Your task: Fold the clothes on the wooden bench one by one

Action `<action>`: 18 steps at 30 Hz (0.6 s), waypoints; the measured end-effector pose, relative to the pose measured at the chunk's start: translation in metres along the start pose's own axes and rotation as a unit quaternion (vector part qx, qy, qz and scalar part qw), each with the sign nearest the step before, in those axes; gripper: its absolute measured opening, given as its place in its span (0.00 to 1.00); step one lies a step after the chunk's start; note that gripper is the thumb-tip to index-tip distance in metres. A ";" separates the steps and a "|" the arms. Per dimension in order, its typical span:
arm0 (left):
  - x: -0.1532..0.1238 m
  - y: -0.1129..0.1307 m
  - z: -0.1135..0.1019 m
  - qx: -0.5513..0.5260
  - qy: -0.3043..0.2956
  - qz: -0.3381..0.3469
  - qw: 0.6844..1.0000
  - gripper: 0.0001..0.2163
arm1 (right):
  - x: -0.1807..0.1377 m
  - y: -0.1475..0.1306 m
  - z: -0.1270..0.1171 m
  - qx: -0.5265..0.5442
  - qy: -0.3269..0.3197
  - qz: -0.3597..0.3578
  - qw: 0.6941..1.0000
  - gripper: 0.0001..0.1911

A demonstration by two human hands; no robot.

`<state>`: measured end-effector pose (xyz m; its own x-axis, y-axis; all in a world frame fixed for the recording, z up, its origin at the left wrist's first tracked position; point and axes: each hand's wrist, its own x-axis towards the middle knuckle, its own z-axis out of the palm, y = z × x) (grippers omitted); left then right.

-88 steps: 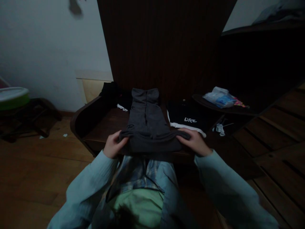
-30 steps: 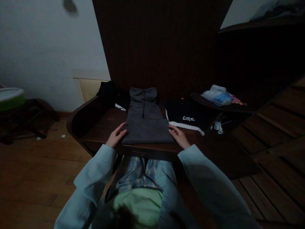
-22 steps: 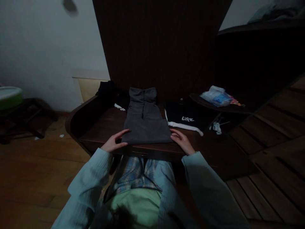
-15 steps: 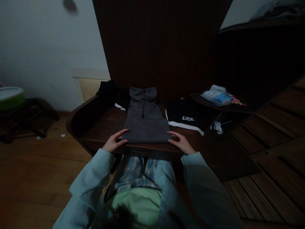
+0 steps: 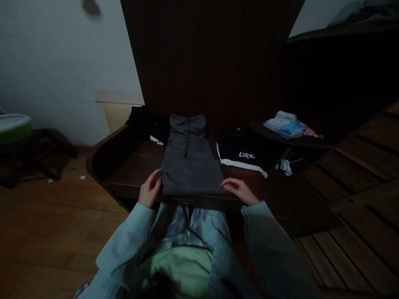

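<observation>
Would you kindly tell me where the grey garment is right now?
In the head view, the grey garment lies mid-picture on the dark wooden surface, between the left hand and right hand.

A plastic bag [image 5: 284, 126] lies on a shelf [image 5: 264, 133].

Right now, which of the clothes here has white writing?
The black one just right of the gray one. It has white letters; none show on the gray one or the dark heap at left.

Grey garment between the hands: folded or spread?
Folded, at least partly: the grey garment lies narrow and flat, no sleeves sticking out, near edge straight.
</observation>
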<state>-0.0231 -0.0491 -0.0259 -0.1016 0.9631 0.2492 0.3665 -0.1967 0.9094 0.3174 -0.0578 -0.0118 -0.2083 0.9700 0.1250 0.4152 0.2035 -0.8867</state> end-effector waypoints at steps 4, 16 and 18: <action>-0.003 0.008 -0.017 -0.012 -0.074 -0.011 0.997 0.30 | 0.007 -0.003 -0.007 0.057 -0.035 0.042 0.997 0.22; 0.077 0.006 -0.007 -0.072 -0.125 -0.118 0.982 0.34 | 0.080 0.004 0.005 0.093 0.024 0.069 0.993 0.15; 0.079 0.004 -0.002 -0.092 -0.114 -0.075 0.986 0.31 | 0.080 0.005 0.007 0.075 0.040 0.057 0.995 0.16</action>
<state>-0.0316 0.0264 -0.0023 0.0763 0.9960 0.0456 0.1874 -0.0593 0.9805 0.2968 0.0203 -0.0093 -0.0931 0.9944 0.0492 0.2950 0.0747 -0.9526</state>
